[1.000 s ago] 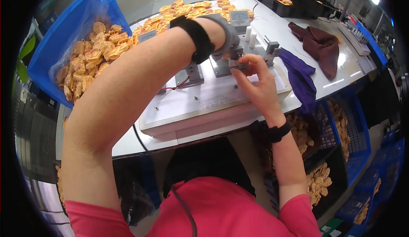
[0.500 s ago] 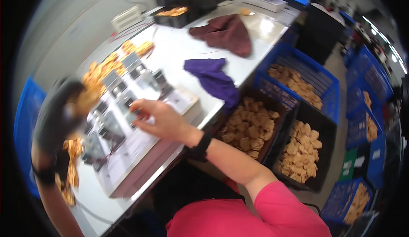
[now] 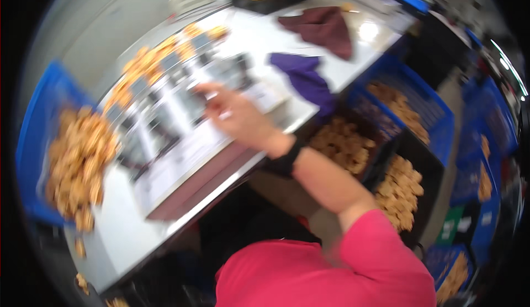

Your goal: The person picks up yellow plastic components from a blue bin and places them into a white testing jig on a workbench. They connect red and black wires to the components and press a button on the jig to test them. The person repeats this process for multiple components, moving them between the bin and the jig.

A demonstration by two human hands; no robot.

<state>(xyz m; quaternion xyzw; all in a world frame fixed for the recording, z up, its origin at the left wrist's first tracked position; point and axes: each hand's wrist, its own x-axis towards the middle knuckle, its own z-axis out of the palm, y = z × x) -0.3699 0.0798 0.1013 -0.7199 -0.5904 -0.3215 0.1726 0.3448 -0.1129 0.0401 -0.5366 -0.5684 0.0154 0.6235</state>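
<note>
Steady right hand over fixture box — avoid knocking its grey clamps. Can't tell grip's hold — too blurred.

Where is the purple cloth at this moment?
In the head view, the purple cloth lies on the white table, at its edge, right of the right hand and below the maroon cloth.
</note>
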